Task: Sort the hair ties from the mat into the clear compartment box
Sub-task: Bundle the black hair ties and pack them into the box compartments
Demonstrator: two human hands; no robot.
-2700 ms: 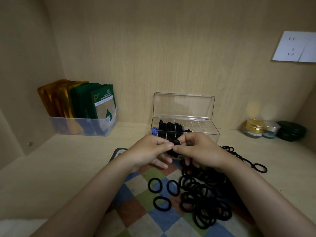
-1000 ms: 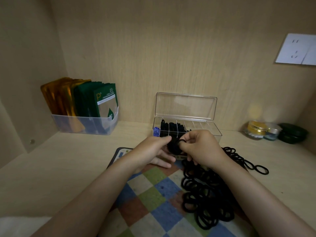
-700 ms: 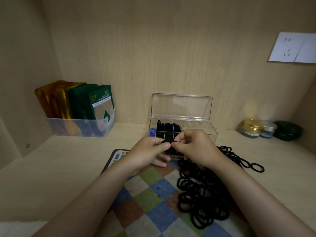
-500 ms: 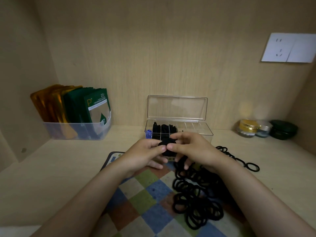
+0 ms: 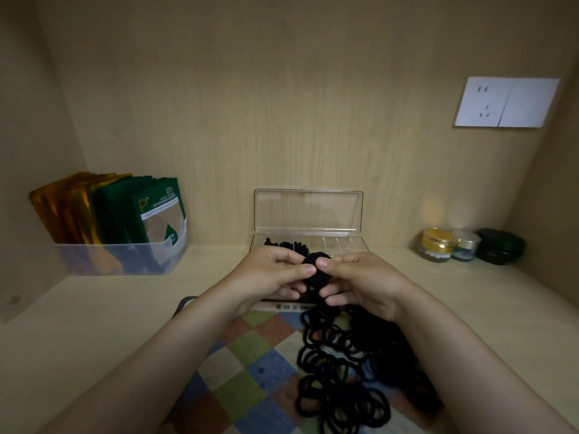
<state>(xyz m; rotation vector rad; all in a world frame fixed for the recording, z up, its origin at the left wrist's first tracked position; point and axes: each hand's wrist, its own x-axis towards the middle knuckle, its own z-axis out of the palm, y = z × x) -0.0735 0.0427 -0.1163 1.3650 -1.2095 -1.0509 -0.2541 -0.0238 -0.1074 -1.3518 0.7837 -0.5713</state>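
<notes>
Being soft, light and probably springy, the hair-tie bundle [image 5: 317, 272] is pinched mid-body by curled fingers of the left hand [image 5: 269, 274] and right hand [image 5: 366, 280].

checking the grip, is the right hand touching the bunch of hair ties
Touching. The head view shows the right hand pinching the bunch of hair ties, thumb on it; the left hand pinches it too.

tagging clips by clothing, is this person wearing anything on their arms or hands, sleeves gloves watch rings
Nothing worn shows. The left arm and right arm are bare to the picture's edge, no sleeves. The left hand and right hand carry no gloves, rings, watch or bracelet. Thumbnails look short and unpainted, though the light is dim.
</notes>
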